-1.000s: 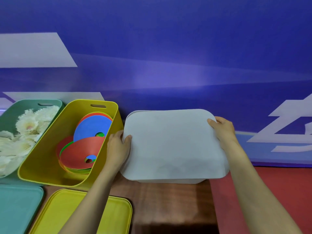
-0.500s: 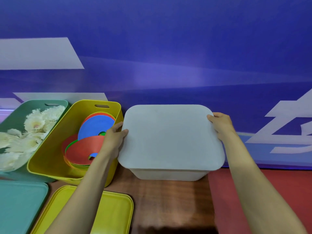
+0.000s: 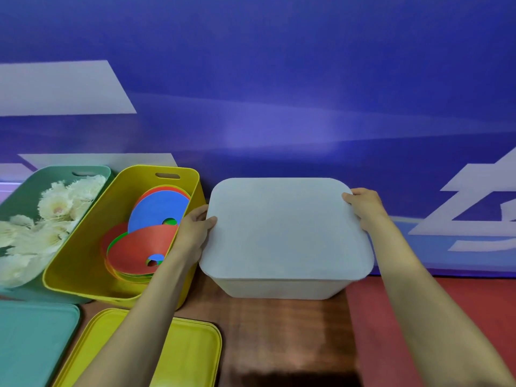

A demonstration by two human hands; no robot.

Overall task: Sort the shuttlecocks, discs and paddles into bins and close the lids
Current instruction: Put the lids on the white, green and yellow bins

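Observation:
A white lid (image 3: 284, 230) lies flat on top of the white bin (image 3: 282, 289) at centre. My left hand (image 3: 194, 230) grips the lid's left edge and my right hand (image 3: 363, 206) grips its far right corner. What is inside the white bin is hidden. To the left, an open yellow bin (image 3: 83, 263) holds several red, blue and green discs (image 3: 139, 250). At the far left, an open green bin (image 3: 19, 196) holds white shuttlecocks (image 3: 55, 208). No paddles are visible.
A yellow lid (image 3: 195, 356) and a green lid (image 3: 33, 344) lie flat on the wooden table (image 3: 279, 331) near me. A red mat (image 3: 446, 303) covers the right side. A blue wall (image 3: 279, 79) stands right behind the bins.
The white lid went from tilted and overhanging toward me to lying level and squared on the white bin. Both hands stayed on its edges.

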